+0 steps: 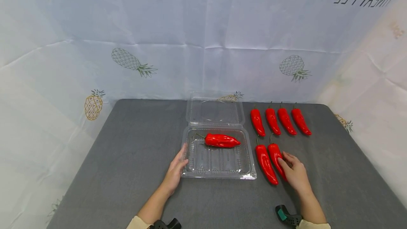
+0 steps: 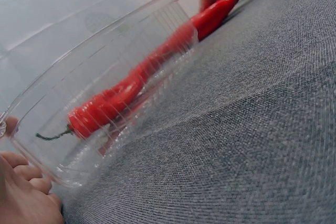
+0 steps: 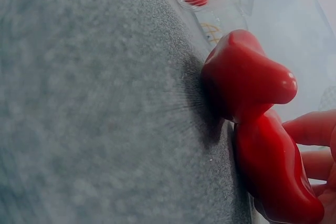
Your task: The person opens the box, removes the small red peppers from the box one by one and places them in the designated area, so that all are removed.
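Observation:
A clear plastic clamshell box (image 1: 219,174) sits with its lid raised at the back, and one red chili pepper (image 1: 222,140) lies crosswise inside it. My left hand (image 1: 174,172) holds the box by its left side; in the left wrist view the curled fingers (image 2: 32,179) lie against the outer wall at the rim. To the right of the box, my right hand (image 1: 295,173) grips a red chili pepper (image 1: 276,156) from its right side, with thumb and fingers about its body. The right wrist view shows this pepper (image 3: 273,171) close against the cloth, beside another pepper (image 3: 244,77).
Another red pepper (image 1: 266,164) lies between the box and the gripped one. Farther back, several red peppers (image 1: 287,121) form a row, stems away from me. A grey cloth-covered table (image 1: 133,151) lies beneath everything, with a pineapple-print curtain (image 1: 203,70) behind.

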`<action>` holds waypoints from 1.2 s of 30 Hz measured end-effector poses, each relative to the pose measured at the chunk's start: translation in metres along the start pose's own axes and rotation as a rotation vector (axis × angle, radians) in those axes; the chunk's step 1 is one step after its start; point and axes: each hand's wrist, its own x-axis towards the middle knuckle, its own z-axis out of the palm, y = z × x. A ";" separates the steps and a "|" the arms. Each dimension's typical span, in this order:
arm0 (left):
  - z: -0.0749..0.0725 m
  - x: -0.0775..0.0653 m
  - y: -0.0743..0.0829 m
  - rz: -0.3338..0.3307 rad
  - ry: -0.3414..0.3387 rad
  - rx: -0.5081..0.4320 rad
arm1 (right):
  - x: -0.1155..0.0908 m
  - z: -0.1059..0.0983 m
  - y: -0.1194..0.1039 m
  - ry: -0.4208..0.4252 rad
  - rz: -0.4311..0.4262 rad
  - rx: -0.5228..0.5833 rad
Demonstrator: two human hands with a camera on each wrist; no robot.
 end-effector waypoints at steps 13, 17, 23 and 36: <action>0.000 0.001 0.000 0.009 0.001 -0.007 | -0.004 -0.006 -0.006 0.012 -0.030 -0.003; 0.000 0.002 0.001 0.004 0.004 -0.007 | -0.009 -0.014 -0.016 0.054 -0.082 -0.002; 0.000 0.001 0.002 0.014 0.005 -0.015 | -0.012 -0.028 -0.039 0.076 -0.228 -0.038; 0.000 0.000 -0.001 -0.019 0.014 0.013 | 0.005 -0.049 -0.106 -0.059 -0.581 -0.205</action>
